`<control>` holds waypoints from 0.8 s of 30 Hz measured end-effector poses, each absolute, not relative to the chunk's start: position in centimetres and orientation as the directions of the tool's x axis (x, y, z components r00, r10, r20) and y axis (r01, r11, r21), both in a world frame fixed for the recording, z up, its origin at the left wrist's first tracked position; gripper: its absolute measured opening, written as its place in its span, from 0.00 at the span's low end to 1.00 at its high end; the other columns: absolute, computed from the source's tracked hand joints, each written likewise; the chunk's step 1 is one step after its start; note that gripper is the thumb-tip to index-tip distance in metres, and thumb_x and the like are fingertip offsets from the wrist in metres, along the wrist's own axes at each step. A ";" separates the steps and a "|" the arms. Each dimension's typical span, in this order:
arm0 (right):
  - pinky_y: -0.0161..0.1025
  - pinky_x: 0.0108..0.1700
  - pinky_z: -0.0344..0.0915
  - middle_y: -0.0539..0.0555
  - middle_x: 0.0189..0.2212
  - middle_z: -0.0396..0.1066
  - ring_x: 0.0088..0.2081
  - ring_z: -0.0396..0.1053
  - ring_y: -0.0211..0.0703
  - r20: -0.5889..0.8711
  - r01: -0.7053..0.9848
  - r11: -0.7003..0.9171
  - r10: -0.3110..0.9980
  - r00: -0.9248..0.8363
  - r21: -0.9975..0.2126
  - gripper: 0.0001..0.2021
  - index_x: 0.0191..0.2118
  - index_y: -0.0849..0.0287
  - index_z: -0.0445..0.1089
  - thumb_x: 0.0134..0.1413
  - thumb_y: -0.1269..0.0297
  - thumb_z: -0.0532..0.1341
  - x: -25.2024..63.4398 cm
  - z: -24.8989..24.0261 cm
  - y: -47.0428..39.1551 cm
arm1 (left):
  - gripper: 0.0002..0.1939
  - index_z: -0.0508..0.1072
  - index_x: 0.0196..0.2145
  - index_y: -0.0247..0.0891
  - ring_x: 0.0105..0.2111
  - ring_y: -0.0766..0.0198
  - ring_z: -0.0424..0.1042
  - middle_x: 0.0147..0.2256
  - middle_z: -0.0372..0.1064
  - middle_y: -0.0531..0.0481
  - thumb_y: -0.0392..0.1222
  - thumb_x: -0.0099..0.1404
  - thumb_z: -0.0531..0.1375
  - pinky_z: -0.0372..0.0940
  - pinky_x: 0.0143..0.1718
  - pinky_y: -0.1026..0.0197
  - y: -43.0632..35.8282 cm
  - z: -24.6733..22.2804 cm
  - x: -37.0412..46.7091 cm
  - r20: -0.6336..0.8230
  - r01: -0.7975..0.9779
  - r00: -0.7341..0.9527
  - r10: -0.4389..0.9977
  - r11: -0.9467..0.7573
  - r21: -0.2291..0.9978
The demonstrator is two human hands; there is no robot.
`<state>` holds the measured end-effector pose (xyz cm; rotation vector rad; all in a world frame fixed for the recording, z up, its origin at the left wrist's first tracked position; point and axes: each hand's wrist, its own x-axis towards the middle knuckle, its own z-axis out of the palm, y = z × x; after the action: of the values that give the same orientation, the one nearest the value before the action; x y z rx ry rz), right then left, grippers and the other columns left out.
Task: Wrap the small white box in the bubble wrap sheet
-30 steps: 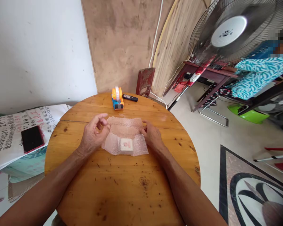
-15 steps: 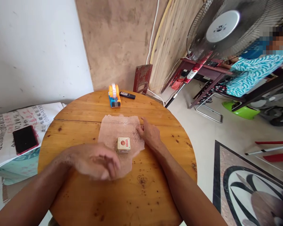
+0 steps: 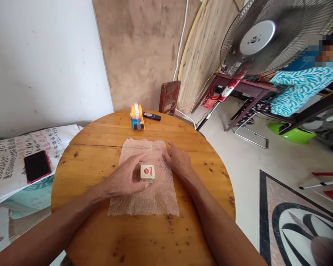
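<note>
A small cream-coloured box (image 3: 147, 173) with a red round mark lies on a sheet of bubble wrap (image 3: 152, 201), which is spread flat on the round wooden table. My left hand (image 3: 127, 174) is at the left side of the box, thumb in front and fingers behind, spread apart around it; whether they touch it I cannot tell. At the right edge of the sheet rests my right hand (image 3: 179, 159), index finger stretched forward and thumb on the bubble wrap.
Toward the table's (image 3: 88, 159) far edge stand an orange and blue tape dispenser (image 3: 137, 118) and a black utility knife (image 3: 151, 116). A phone (image 3: 37, 166) lies on white sacks at left. Beyond the table are a chair (image 3: 169, 96), a large fan (image 3: 256, 38) and a seated person (image 3: 299, 88).
My left hand has moved from in front of the box to its left side, fingers opening around it. The near part of the bubble wrap now lies flatter and wider. My right hand stays nearly still.
</note>
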<state>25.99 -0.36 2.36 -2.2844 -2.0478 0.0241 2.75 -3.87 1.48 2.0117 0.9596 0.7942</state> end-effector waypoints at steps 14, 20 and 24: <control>0.38 0.35 0.59 0.57 0.42 0.77 0.41 0.73 0.49 0.021 0.994 -0.035 0.999 0.038 -0.105 0.13 0.49 0.56 0.67 0.59 0.66 0.54 26.5 3.7 -0.7 | 0.62 0.34 0.70 0.38 0.60 0.45 0.61 0.59 0.63 0.35 0.48 0.50 0.70 0.55 0.60 0.41 -2.9 -1.1 3.4 0.157 0.407 0.606 0.780 -0.474 0.781; 0.38 0.37 0.59 0.56 0.46 0.77 0.46 0.73 0.50 -0.012 0.994 0.047 0.999 -0.049 -0.104 0.14 0.47 0.53 0.72 0.58 0.67 0.54 26.2 3.5 -0.8 | 0.62 0.34 0.70 0.39 0.60 0.45 0.60 0.59 0.64 0.37 0.46 0.49 0.70 0.54 0.61 0.42 -2.8 -1.0 3.4 0.153 0.424 0.606 0.781 -0.480 0.768; 0.39 0.36 0.59 0.56 0.40 0.78 0.42 0.74 0.52 -0.044 0.994 0.018 0.999 -0.023 -0.109 0.13 0.45 0.54 0.74 0.59 0.64 0.54 26.4 3.8 -0.8 | 0.61 0.35 0.70 0.41 0.60 0.44 0.59 0.60 0.64 0.39 0.46 0.50 0.70 0.53 0.61 0.41 -2.8 -1.0 3.4 0.161 0.422 0.609 0.777 -0.489 0.763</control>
<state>26.40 -0.79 3.82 -2.1641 -2.2085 0.1679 3.37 -2.80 -1.00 2.1364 0.9403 0.6526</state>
